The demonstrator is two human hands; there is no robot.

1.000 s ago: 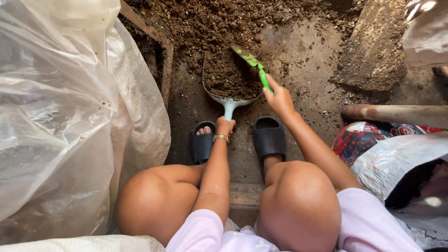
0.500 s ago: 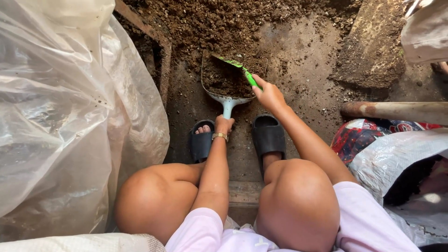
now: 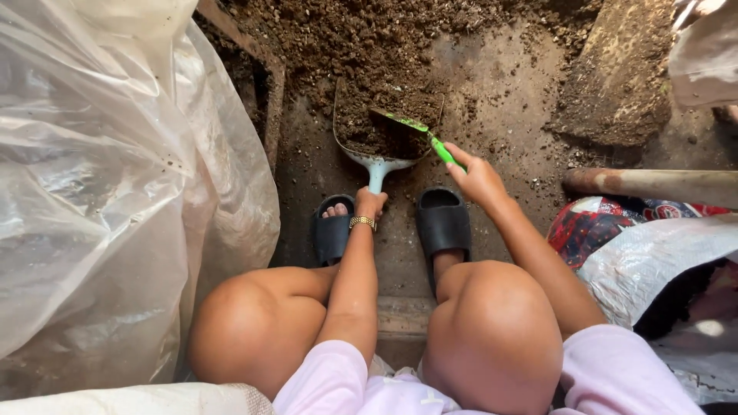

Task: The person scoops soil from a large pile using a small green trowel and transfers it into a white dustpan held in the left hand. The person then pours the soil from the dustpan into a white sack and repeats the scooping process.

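Between the person's black sandals (image 3: 442,223), on the soil-strewn concrete floor (image 3: 500,84), the left hand (image 3: 370,204) grips the pale metal scoop (image 3: 380,150), already heaped with brown soil (image 3: 384,123). The right hand (image 3: 477,178) grips the green-handled trowel (image 3: 419,132); short pulls inward, scoop kept flat, should avoid spilling.

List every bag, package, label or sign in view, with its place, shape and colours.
Big clear plastic bag: fills the left side, crumpled, see-through whitish.
White plastic bag: right, beside the person's leg, crumpled, open at a dark mouth.
Patterned bag: right, behind the white one, red, dark blue and white.
No labels, signs or screens show.
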